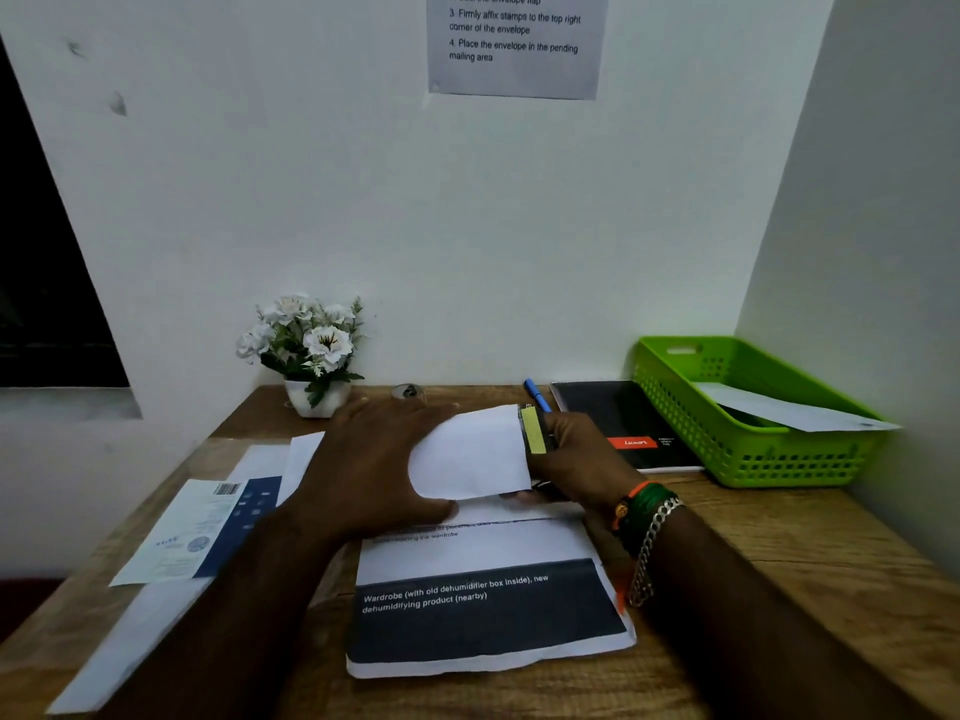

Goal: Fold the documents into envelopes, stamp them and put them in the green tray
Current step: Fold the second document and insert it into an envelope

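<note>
My left hand [374, 470] grips the left end of a white envelope [470, 452] held above the desk. My right hand [576, 462] holds its right end, where a yellow strip [533, 431] runs along the edge. Under the envelope lies a printed document [488, 610] with a dark band and white text. The green tray [743, 449] stands at the right of the desk with one white envelope [789, 410] lying in it. More papers [202, 527] lie at the left.
A pot of white flowers [309, 350] stands at the back left against the wall. A black notebook [623, 423] and a blue pen [537, 394] lie beside the tray. An instruction sheet [517, 41] hangs on the wall. The wooden desk [779, 563] sits in a corner.
</note>
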